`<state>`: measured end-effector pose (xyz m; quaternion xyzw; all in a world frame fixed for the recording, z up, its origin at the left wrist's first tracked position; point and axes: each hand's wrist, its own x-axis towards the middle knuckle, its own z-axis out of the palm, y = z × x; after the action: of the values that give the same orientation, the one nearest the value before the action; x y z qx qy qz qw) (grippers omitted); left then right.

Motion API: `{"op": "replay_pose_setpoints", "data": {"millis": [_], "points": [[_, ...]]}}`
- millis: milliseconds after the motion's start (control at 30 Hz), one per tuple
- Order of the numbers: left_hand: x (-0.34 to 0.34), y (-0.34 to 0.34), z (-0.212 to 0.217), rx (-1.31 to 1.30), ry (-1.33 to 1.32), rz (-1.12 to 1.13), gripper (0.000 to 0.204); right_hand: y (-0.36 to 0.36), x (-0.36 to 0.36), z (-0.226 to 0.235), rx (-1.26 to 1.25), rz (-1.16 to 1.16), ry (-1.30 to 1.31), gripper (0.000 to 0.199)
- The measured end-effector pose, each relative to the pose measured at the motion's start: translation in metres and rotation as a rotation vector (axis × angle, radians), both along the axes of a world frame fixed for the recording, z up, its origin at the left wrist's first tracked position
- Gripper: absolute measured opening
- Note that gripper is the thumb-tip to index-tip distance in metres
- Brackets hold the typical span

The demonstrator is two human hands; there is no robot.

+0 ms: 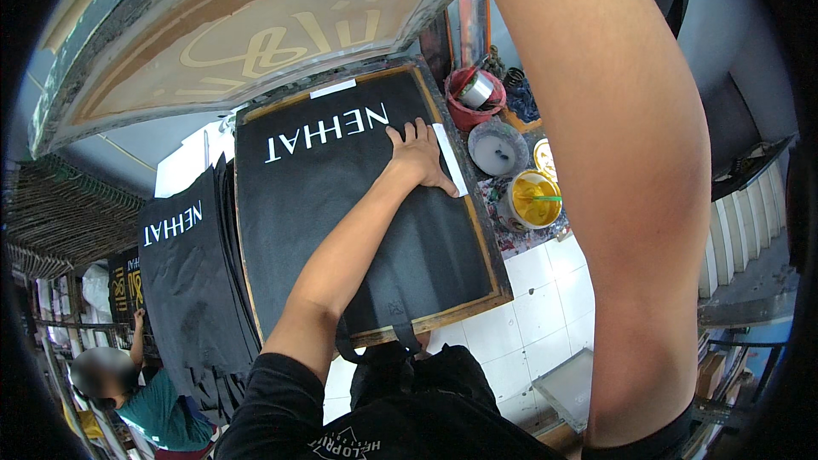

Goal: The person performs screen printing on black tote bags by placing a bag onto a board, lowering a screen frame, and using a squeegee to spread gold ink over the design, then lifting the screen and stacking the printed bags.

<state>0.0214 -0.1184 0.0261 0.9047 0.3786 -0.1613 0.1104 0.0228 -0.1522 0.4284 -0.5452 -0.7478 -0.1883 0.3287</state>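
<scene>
My left hand (416, 158) lies flat with fingers spread on a black fabric bag (315, 213), near its right edge and just beside the white printed lettering. The bag is spread over a wood-edged board (501, 290), its handles hanging over the near edge. A white strip (450, 160) runs along the board's right side by my thumb, and another strip (332, 89) sits at the far edge. Above the board a printing screen (256, 43) with yellowish lettering is tilted up. My right forearm rises past the top edge, so my right hand is out of sight.
Left of the board hangs a stack of printed black bags (183, 264). On the right stand a red bucket (464, 115), a tub of pale liquid (497, 152) and a yellow paint tub (520, 204) with a green stick. A person in a green shirt (166, 417) is at lower left.
</scene>
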Motion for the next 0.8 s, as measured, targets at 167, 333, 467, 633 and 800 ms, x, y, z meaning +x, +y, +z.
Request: {"op": "replay_pose_setpoints", "data": {"millis": [167, 333, 467, 633, 800], "points": [[0.005, -0.003, 0.001, 0.04, 0.018, 0.005, 0.155, -0.005, -0.001, -0.002, 0.051, 0.03, -0.047, 0.037], [-0.011, -0.007, 0.015, 0.06, -0.149, 0.033, 0.154, -0.04, -0.009, -0.012, -0.083, 0.063, 0.077, 0.034], [-0.09, -0.047, 0.064, -0.1, -1.092, 0.04, 0.099, -0.075, -0.023, -0.053, -0.236, -0.004, 0.171, 0.032], [-0.273, -0.195, 0.077, -0.482, -2.093, 0.297, 0.045, -0.13, -0.024, -0.168, 0.034, 0.144, 0.067, 0.019], [-0.309, -0.288, 0.024, -0.91, -1.605, 1.033, 0.032, -0.187, -0.03, -0.297, -0.249, 0.155, 0.067, 0.03]]}}
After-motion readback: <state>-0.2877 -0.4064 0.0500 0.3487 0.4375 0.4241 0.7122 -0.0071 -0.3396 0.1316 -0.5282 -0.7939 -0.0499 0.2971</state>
